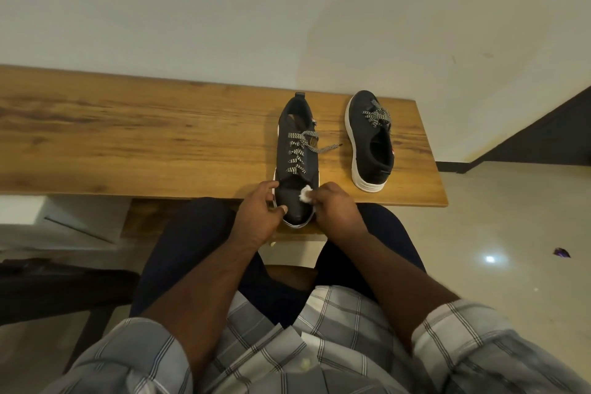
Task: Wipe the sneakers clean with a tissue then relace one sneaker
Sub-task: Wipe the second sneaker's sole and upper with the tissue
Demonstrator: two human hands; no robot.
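Observation:
A black sneaker [295, 150] with a white sole and black-and-white laces lies on the wooden table [128, 137], its toe over the near edge toward me. My left hand [259, 214] grips the toe from the left, thumb on the toe cap. My right hand [335, 211] pinches a small white wad of tissue [305, 193] against the top of the toe. The second black sneaker [371, 141] stands to the right, toe pointing away, its laces bunched near the toe.
The table ends just right of the second sneaker, with pale tiled floor [511, 217] beyond. A small purple scrap [562, 252] lies on the floor. A white wall stands behind the table. My knees sit under the near edge.

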